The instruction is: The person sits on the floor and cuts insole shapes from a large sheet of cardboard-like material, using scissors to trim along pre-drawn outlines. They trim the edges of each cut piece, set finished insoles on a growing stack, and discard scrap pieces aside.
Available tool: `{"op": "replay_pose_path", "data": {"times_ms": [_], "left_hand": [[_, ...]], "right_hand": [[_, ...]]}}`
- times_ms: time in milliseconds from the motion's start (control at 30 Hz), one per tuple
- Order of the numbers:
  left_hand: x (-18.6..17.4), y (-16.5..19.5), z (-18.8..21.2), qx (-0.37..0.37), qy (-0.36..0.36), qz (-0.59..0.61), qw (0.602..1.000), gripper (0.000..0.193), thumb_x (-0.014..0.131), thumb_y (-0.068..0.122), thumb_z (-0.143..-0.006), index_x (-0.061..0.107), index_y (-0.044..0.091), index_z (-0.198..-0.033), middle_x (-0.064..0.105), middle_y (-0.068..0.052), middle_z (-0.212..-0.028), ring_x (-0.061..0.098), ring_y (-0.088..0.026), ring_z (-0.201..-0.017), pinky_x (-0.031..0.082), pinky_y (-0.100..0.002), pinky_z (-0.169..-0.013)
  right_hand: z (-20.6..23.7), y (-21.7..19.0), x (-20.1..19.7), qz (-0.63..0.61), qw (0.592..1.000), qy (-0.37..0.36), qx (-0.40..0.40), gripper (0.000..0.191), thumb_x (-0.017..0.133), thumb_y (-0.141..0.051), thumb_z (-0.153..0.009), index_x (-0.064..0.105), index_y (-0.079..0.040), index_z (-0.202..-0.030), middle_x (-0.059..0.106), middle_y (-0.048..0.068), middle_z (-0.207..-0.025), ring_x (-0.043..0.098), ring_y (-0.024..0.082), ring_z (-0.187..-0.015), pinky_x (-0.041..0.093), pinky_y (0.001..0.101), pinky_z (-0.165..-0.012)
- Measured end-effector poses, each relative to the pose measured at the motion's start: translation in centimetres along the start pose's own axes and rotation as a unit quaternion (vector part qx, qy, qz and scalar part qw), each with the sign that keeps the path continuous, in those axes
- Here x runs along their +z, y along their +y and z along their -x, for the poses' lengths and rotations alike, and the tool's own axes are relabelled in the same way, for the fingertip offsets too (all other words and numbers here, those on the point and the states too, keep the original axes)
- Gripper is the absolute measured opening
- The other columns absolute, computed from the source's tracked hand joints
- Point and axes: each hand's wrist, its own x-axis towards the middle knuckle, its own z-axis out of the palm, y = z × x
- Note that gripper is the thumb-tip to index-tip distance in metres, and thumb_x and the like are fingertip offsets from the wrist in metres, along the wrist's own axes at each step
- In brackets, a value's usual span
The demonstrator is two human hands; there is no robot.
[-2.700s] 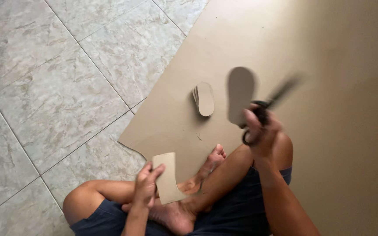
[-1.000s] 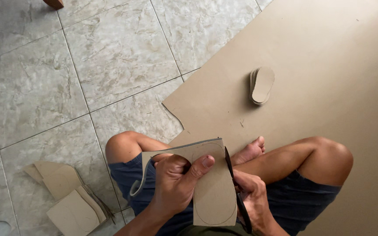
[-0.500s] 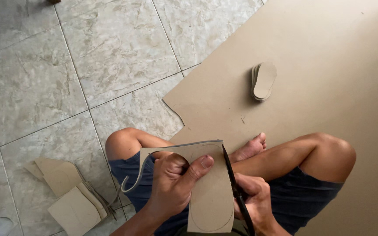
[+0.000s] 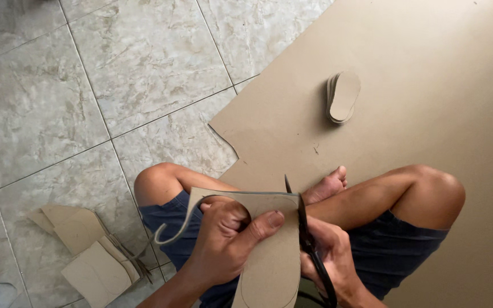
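Observation:
My left hand [image 4: 223,245] grips a tan cardboard piece [image 4: 272,256] with a sole outline drawn on it, thumb pressed on its face. A thin curled offcut strip [image 4: 178,225] hangs from the piece's left side. My right hand [image 4: 329,259] holds black scissors [image 4: 306,239], whose blades run along the piece's right edge, tip pointing up. I sit cross-legged, with my bare foot [image 4: 327,185] resting on a large cardboard sheet [image 4: 429,85].
A small stack of cut sole-shaped cardboard pieces [image 4: 342,97] lies on the big sheet ahead. A pile of cardboard scraps [image 4: 89,256] sits on the grey tiled floor [image 4: 87,85] at my lower left.
Earlier my right hand held the scissors raised over the big sheet; now both hands are at my lap, the scissors against the piece's right edge. The curled strip now hangs further from the piece.

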Motion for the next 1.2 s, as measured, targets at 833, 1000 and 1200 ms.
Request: {"op": "replay_pose_path", "data": {"times_ms": [833, 1000, 1200], "left_hand": [[-6.3, 2.1, -0.1, -0.045, -0.152, -0.046, 0.986, 0.024, 0.070, 0.020, -0.096, 0.074, -0.003, -0.090, 0.069, 0.000, -0.072, 0.058, -0.001, -0.068, 0.048, -0.023, -0.057], [-7.9, 2.5, -1.0, -0.044, -0.195, -0.028, 0.979, 0.027, 0.069, 0.023, -0.094, 0.074, -0.001, -0.085, 0.071, 0.005, -0.070, 0.059, 0.000, -0.062, 0.047, -0.024, -0.051], [-9.9, 1.8, -2.4, -0.161, -0.236, -0.119, 0.951, 0.027, 0.075, 0.024, -0.090, 0.075, 0.000, -0.076, 0.059, 0.005, -0.057, 0.049, -0.004, -0.052, 0.039, -0.025, -0.044]], "right_hand": [[-0.7, -1.0, 3.4, -0.064, 0.991, -0.054, 0.105, 0.051, 0.075, -0.021, -0.078, 0.062, 0.002, -0.121, 0.060, 0.000, -0.089, 0.055, 0.009, -0.085, 0.047, 0.0246, -0.075], [-1.1, -1.0, 3.1, -0.039, 0.985, -0.064, 0.157, 0.035, 0.078, -0.021, -0.074, 0.073, 0.005, -0.097, 0.058, 0.002, -0.076, 0.051, 0.010, -0.070, 0.040, 0.0263, -0.062], [-0.6, -0.3, 2.7, 0.007, 0.982, -0.074, 0.173, 0.040, 0.084, -0.030, -0.074, 0.075, 0.004, -0.093, 0.063, 0.003, -0.072, 0.051, 0.008, -0.065, 0.039, 0.0254, -0.057]]}}
